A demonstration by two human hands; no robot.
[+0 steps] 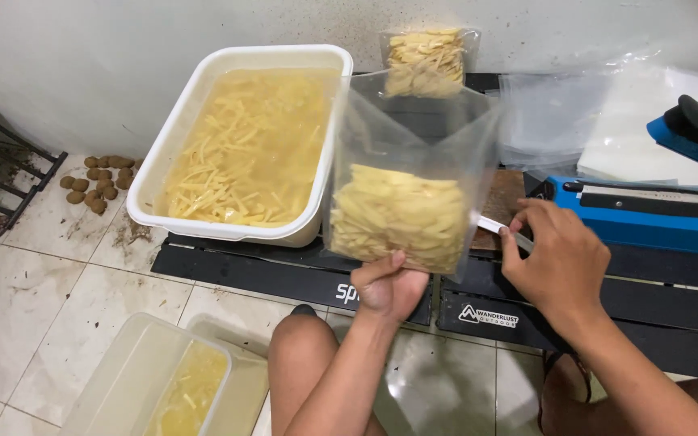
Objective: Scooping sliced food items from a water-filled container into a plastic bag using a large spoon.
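Closest to me, my left hand [388, 287] grips the bottom of a clear bag [401, 190] of yellow strips, held up beside the white tub [203, 105]. My right hand [555, 262] pinches a white strip [494, 225] by the blue sealer [648, 214].

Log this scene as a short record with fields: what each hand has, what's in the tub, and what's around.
left hand: holds up a clear plastic bag of pale yellow cut strips by its bottom
right hand: fingers on a small white strip beside the bag
white rectangular plastic tub: yellow strips in cloudy liquid
blue heat sealer: right of the bag
second filled clear bag: against the wall
small brown round lumps: on the tiled floor, left
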